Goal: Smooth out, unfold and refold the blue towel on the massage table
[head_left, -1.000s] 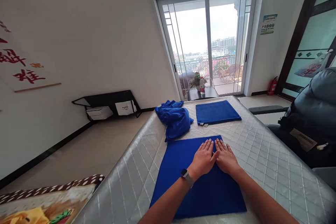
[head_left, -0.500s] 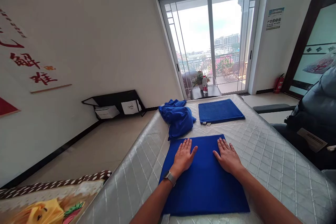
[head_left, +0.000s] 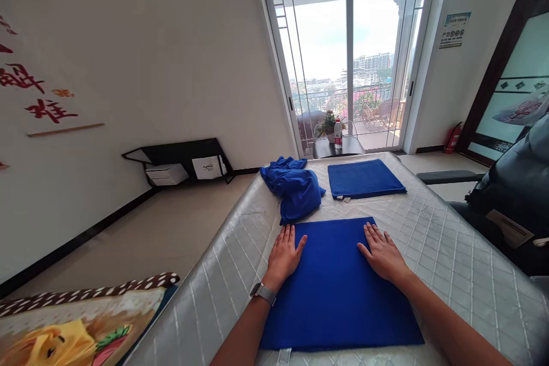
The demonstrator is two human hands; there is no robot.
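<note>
A flat blue cloth (head_left: 337, 291), folded into a rectangle, lies on the quilted silvery mattress (head_left: 446, 251) right in front of me. My left hand (head_left: 285, 254) rests flat on its far left edge, fingers stretched out and a watch on the wrist. On the far right edge lies my right hand (head_left: 383, 251), palm down with the thumb apart. A small white tag (head_left: 283, 356) sticks out at the cloth's near left corner. Beyond it are a crumpled blue cloth (head_left: 295, 189) at the left and a neatly folded blue cloth (head_left: 366, 178) at the right.
Past the mattress stands a small dark table (head_left: 319, 150) with a water bottle (head_left: 338, 134) and a potted plant (head_left: 329, 124), before a sliding glass door. A dark bag (head_left: 518, 183) is at the right. At lower left lies a patterned blanket (head_left: 77, 326).
My left hand has slid left to the cloth's left edge. My right hand stays flat near the far right corner. The view has shifted slightly.
</note>
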